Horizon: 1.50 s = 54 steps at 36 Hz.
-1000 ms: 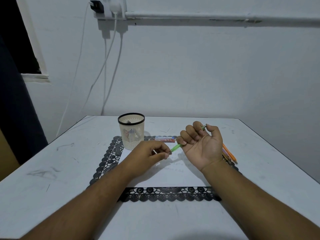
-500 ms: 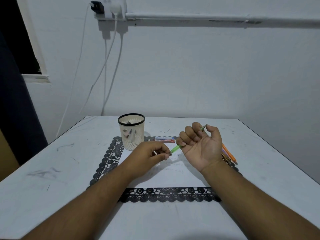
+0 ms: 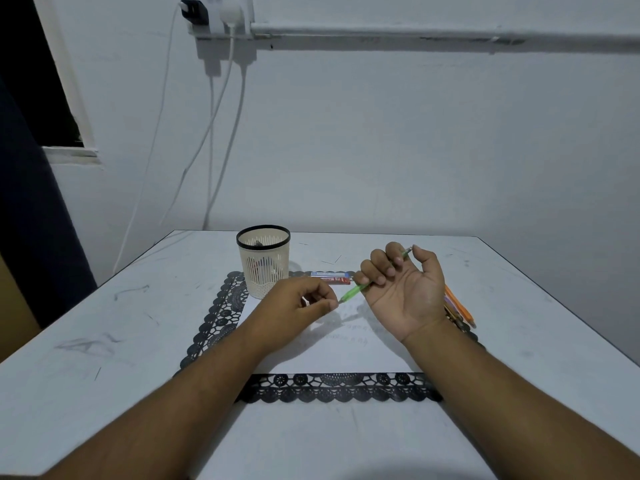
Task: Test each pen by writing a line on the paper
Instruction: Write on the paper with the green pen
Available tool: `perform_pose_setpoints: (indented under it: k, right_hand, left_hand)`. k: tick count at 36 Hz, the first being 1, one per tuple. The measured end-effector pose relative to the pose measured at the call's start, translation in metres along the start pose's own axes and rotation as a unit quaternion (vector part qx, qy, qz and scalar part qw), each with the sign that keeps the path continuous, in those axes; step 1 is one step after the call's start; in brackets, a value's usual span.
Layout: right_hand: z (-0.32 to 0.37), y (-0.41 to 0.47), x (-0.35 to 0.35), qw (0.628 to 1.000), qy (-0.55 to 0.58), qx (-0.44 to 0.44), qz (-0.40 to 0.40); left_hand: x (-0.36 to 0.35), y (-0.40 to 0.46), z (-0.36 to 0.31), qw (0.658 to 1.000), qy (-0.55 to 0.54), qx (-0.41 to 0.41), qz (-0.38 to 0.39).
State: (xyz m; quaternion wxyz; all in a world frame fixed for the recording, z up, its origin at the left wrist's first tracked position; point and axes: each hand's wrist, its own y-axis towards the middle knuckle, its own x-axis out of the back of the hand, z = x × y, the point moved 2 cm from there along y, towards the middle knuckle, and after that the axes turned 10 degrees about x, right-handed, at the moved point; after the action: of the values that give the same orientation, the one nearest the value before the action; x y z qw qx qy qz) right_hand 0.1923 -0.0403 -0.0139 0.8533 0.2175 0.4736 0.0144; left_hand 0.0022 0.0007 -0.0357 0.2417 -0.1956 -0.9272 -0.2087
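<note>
Scuffed white table [image 3: 104, 341], white wall [image 3: 381, 150]

One head-worn wide-angle view. We look forward and down across the table [image 3: 104, 323] toward its far edge and the wall [image 3: 381, 150]; near edge lies closest, below our forearms.

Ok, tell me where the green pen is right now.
In the head view, the green pen sits right of centre, gripped in the right hand above the paper, its tip by the left hand.
</note>
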Motion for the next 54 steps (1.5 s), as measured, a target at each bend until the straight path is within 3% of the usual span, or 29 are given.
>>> perform_pose_setpoints:
  k: [19, 32, 42, 46, 51, 54]
  right_hand:
    - [-0.002, 0.000, 0.000, 0.999, -0.021, 0.001, 0.035]
    - [0.000, 0.000, 0.002, 1.000, 0.025, -0.014, 0.000]
    - [0.000, 0.002, 0.002, 0.999, -0.005, -0.020, -0.042]
    - [-0.001, 0.003, -0.001, 0.996, -0.068, -0.033, -0.045]
    - [-0.009, -0.001, -0.001, 0.961, -0.269, -0.053, -0.016]
    - [-0.014, -0.007, -0.005, 0.954, -0.290, -0.075, 0.002]
  left_hand:
    - [-0.002, -0.001, 0.001, 1.000, 0.022, 0.014, 0.004]
    - [0.000, -0.005, -0.003, 1.000, -0.001, 0.004, 0.007]
    - [0.001, -0.003, -0.004, 0.999, 0.032, -0.016, -0.011]
    - [0.004, -0.001, -0.002, 0.999, 0.036, -0.021, -0.028]
    - [0.008, 0.001, -0.002, 0.998, 0.024, -0.016, -0.055]
    - [0.009, 0.002, 0.000, 0.998, 0.023, -0.014, -0.059]
